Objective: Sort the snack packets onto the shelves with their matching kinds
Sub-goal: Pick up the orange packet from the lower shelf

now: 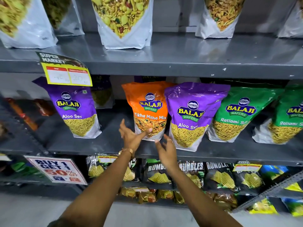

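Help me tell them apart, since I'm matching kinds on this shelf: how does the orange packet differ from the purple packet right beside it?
The orange packet reads Tikha Mitha Mix; the purple packet reads Aloo Sev. The orange one shows a speckled mix with green bits, the purple one plain yellow strands. The left hand touches the orange packet's base; the right hand hovers open beside the purple one. Both carry the same brand logo and stand on the middle shelf.
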A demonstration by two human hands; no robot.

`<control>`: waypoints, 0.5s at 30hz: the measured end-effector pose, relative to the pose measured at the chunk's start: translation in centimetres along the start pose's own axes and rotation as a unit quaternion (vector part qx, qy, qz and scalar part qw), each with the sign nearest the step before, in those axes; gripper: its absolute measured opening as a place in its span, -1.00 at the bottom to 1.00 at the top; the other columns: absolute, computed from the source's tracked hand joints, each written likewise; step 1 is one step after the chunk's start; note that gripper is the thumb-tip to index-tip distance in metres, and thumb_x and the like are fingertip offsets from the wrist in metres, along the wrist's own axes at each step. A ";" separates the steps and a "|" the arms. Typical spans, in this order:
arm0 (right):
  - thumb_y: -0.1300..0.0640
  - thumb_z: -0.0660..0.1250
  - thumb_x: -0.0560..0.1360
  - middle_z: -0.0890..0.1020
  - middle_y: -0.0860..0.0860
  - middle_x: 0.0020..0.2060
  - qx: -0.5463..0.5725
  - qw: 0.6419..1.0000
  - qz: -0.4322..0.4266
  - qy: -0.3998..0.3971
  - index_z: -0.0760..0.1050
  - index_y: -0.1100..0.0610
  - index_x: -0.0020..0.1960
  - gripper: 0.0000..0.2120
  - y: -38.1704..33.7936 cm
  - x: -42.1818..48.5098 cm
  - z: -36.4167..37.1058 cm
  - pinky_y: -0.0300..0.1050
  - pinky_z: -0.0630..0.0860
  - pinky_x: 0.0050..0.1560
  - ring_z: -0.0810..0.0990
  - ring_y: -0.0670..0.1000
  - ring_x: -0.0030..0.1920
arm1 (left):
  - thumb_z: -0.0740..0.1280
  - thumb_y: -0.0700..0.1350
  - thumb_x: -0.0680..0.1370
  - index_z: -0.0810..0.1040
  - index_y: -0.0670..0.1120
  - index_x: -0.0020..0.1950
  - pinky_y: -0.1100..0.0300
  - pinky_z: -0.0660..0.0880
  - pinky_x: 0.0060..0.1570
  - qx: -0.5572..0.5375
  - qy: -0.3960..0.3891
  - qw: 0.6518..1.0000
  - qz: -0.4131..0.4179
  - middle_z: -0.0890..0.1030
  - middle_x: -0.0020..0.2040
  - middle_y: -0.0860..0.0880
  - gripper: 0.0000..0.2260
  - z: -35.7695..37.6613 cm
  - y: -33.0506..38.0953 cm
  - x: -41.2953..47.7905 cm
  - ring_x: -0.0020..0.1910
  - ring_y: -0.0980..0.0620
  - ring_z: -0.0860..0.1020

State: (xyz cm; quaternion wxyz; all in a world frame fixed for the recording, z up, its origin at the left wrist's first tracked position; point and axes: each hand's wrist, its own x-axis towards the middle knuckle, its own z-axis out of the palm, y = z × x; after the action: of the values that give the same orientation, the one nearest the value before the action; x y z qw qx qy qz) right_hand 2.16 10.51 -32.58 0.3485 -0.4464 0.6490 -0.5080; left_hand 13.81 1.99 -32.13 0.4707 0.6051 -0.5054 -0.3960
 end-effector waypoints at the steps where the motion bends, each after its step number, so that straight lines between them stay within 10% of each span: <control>1: 0.08 0.29 0.53 0.56 0.16 0.22 -0.016 1.000 0.019 0.000 0.41 0.26 0.31 -0.59 -0.4 0.8 0.6 0.06 0.45 0.26 0.53 0.13 0.22 | 0.65 0.05 0.17 0.04 -0.04 0.54 -0.06 0.25 0.46 -0.015 -0.035 0.999 -0.003 0.15 0.54 -0.14 0.12 0.0 0.3 0.7 0.50 -0.12 0.23; 6: 0.16 0.30 0.51 0.61 0.28 0.12 -0.001 0.996 0.087 0.029 0.46 0.35 0.17 -0.68 -1.2 3.0 2.6 0.07 0.49 0.10 0.58 0.25 0.13 | 0.66 -0.24 0.16 0.46 -0.13 0.21 -0.14 0.56 0.19 -0.085 -0.097 0.992 0.001 0.64 0.15 -0.12 -0.32 0.7 0.6 2.7 0.08 -0.03 0.63; 15: 0.16 0.36 0.46 0.54 0.20 0.27 -0.041 0.998 0.054 0.000 0.24 0.17 0.41 -0.44 -1.7 5.5 2.9 0.12 0.44 0.28 0.50 0.22 0.28 | 0.68 -0.11 0.13 0.50 -0.05 0.06 0.04 0.62 0.03 -0.071 -0.010 0.997 0.029 0.67 -0.02 -0.03 -0.41 -0.9 -0.8 2.4 -0.07 0.07 0.65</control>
State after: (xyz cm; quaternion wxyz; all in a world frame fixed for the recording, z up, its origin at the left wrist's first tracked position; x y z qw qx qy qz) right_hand 3.15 4.20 -31.66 0.3572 -0.4243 0.6925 -0.4613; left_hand 15.24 -0.16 -32.66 0.5185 0.5511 -0.4984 -0.4231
